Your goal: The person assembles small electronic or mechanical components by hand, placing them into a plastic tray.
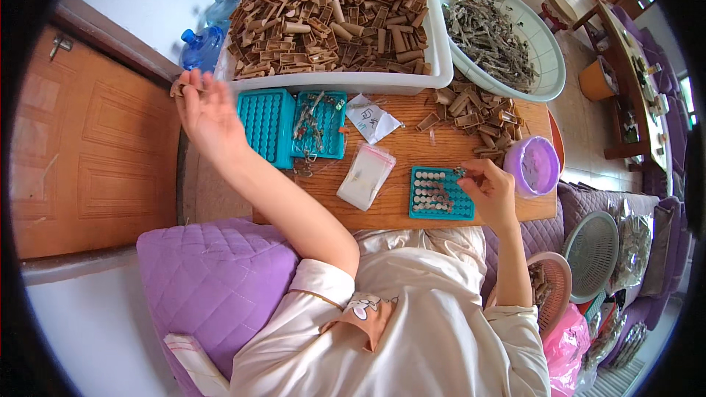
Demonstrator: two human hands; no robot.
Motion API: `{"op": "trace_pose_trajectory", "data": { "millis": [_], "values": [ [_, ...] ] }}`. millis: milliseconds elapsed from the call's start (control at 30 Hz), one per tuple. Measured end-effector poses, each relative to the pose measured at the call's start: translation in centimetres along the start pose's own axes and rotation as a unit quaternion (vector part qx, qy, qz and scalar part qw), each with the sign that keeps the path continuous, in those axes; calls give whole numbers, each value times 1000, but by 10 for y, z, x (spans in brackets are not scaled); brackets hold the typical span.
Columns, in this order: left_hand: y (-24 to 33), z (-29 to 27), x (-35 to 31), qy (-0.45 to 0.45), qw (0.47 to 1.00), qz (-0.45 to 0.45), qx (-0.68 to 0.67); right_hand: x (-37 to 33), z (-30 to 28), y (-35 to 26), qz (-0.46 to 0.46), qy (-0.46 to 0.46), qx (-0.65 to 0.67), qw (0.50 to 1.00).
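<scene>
My left hand is raised out past the table's left edge, palm up and slightly blurred. A small brown trough-shaped piece shows at its fingers, partly hidden by them. Over the right side of a small teal tray, my right hand pinches a small metallic part between thumb and fingertips. White round pieces and a few greyish strips sit in that tray's holes. To its left lies a stack of clear zip bags.
A white bin heaped with brown pieces and a pale green basket of metal strips stand at the back. Another teal tray, loose brown pieces, a paper slip and a purple tub are nearby.
</scene>
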State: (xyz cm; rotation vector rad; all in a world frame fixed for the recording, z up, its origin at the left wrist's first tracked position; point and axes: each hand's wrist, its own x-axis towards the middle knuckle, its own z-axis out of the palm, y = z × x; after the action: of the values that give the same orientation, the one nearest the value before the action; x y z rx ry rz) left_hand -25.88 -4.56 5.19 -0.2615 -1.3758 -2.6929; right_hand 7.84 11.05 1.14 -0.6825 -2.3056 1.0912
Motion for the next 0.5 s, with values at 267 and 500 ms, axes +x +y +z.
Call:
{"op": "trace_pose_trajectory", "data": {
  "millis": [267,500],
  "values": [
    [-26,36,-86,-296,868,-260,-303,2,1,-17,-31,45,-6,999],
    [-31,51,-114,-352,739,-386,-425,2,-2,-17,-26,53,6,998]
  ]
}}
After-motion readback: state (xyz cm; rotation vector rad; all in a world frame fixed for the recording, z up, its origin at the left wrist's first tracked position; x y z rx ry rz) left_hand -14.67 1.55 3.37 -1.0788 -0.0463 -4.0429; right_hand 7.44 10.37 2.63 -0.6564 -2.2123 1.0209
